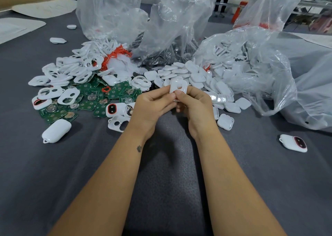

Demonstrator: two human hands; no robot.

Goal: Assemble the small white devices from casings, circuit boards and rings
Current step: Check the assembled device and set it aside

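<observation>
My left hand (152, 104) and my right hand (194, 104) meet above the table's middle, and both pinch one white casing (178, 86) with a hole in its face. Behind the hands lie heaps of parts: white front casings with openings (71, 70) at the left, green circuit boards (93, 99) below them, and plain white back casings (194, 77) at the right. Orange rings (115, 55) lie bundled in the left heap. Assembled white devices rest at the left (56, 130) and at the right (293, 143).
Three clear plastic bags (177, 19) stand open behind the heaps, the right one (260, 70) spilling back casings. The grey table (161, 190) stretches toward me between my forearms. Flat white sheets (45, 8) lie at the far left.
</observation>
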